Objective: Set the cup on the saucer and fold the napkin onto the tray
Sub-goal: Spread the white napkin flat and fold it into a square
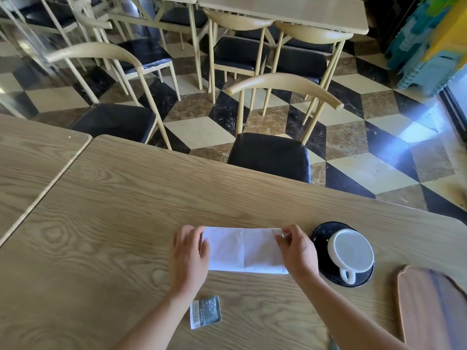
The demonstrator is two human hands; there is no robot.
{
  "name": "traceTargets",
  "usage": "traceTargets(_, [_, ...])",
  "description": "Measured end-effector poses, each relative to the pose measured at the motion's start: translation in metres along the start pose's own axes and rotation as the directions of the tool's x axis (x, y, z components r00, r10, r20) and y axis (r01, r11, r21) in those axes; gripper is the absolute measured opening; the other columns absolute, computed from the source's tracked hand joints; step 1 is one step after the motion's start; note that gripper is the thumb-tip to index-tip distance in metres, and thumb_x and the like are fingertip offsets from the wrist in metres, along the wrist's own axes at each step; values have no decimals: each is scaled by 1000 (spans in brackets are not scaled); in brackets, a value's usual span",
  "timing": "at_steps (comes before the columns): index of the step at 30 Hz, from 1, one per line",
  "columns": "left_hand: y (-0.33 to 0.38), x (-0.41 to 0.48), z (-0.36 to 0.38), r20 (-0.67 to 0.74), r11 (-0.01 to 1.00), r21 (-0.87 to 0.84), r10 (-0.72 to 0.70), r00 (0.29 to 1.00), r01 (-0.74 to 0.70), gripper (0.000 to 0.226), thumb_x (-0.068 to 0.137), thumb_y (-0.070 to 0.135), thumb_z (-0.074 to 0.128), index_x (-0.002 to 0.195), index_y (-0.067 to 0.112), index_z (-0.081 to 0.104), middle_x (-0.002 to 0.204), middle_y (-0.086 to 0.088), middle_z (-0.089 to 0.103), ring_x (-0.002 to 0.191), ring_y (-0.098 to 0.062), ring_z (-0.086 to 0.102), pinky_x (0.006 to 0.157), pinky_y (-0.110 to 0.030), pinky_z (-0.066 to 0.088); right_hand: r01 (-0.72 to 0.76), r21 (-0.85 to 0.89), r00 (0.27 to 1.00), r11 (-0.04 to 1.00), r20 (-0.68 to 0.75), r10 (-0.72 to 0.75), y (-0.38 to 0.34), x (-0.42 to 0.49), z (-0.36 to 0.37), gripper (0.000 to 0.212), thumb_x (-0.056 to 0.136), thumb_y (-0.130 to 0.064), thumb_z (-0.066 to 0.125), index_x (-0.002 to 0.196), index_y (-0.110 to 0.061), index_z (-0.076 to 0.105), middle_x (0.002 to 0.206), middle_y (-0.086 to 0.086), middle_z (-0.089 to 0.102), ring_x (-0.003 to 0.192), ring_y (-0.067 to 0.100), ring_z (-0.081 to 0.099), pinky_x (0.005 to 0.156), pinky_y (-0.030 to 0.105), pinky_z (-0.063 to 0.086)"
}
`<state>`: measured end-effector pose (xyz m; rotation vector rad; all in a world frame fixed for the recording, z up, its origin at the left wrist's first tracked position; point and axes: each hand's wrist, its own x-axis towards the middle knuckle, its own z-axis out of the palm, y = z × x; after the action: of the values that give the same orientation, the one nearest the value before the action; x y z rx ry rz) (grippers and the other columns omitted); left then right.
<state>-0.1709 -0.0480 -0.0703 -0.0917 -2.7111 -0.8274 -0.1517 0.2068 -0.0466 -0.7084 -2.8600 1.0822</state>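
Cup step reads as done: we see the white cup (350, 250) sitting inside the rim of the dark saucer (319, 236), handle toward us. All places below are given relative to that saucer.

Step in hand, by our judgement: folding the napkin (244, 250). It lies flat on the table (126, 198) just to the left of the saucer, a wide white rectangle with a crease line down its middle, apparently folded at least once. It is not yet on the tray.

Hands:
- Left hand (188, 258) lies at the napkin's end far from the saucer, fingers spread and loosely curled over that edge, pressing or steadying; we cannot tell whether it pinches the paper.
- Right hand (298, 251) is at the end nearest the saucer, thumb and fingertips pinching the upper corner, which looks slightly lifted.

Next move, as we judge it: carry one end over to meet the other, align the edges, flatten the crease, then move the folded piece to the wooden tray (429, 306), which lies right of the saucer and nearer to us, partly cut off by the frame.

Room and edges: the right wrist is close beside the saucer rim, so the route to the tray passes the cup. A small printed sachet (205, 311) lies left of the saucer and nearer to us, apart from the napkin. Bare table left of the napkin gives ample working room.
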Motion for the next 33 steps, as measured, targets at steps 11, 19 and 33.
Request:
traceTargets(11, [8, -17, 13, 464, 881, 246, 258, 847, -403, 63, 98, 50, 33, 153, 20, 24, 164, -10, 11, 151, -30, 7, 121, -51, 16, 498, -477, 866, 724, 246, -434, -15, -48, 40, 64, 99, -54, 30, 152, -19, 28, 165, -2, 15, 153, 25, 5, 120, 52, 10])
traceTargets(19, [4, -20, 22, 559, 857, 267, 234, 795, -440, 68, 96, 56, 31, 154, 24, 18, 164, -12, 9, 151, -33, 7, 119, -53, 13, 409, -525, 911, 746, 287, -298, 11, -55, 38, 75, 95, -57, 35, 156, -17, 18, 166, -2, 8, 153, 22, -2, 120, 49, -2])
traceTargets(33, [6, -18, 21, 601, 858, 290, 181, 778, -424, 70, 96, 63, 21, 155, 25, 11, 165, -9, 6, 151, -30, 1, 119, -55, 15, 417, -549, 909, 724, 242, -340, 10, -39, 46, 82, 96, -70, 20, 154, -12, 23, 164, 6, 18, 152, 27, 8, 118, 53, 9])
